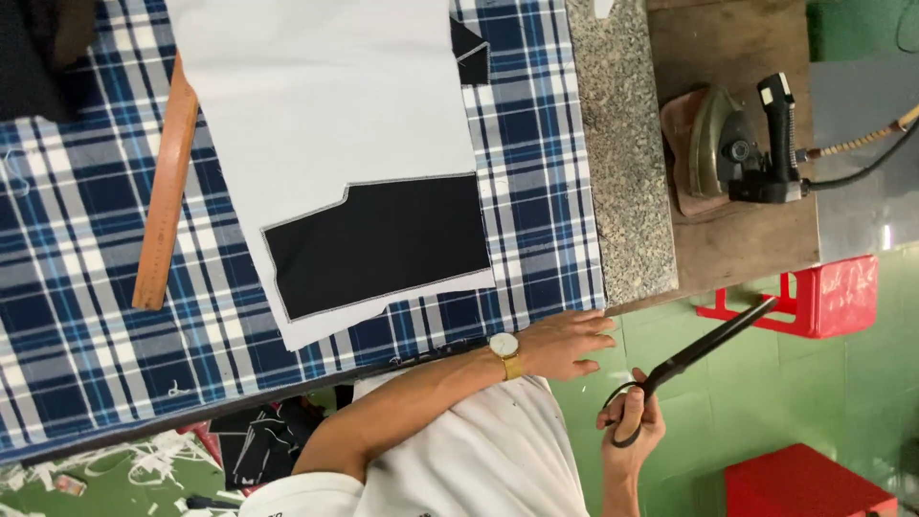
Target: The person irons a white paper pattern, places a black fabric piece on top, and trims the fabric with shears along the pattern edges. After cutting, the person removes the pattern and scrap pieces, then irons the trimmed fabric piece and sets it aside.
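Note:
My right hand is closed around the handles of long black scissors. It holds them off the table, over the green floor, with the blades pointing toward the granite strip. My left hand, with a gold watch on the wrist, lies flat with fingers apart at the table's near edge, holding nothing. On the blue plaid table cover, a white sheet partly covers a black fabric piece that has a pale outline along its edges.
A wooden ruler lies left of the white sheet. Past a granite strip, an old iron with a cord rests on a wooden board. Two red plastic stools stand on the green floor. Fabric scraps litter the floor under the table.

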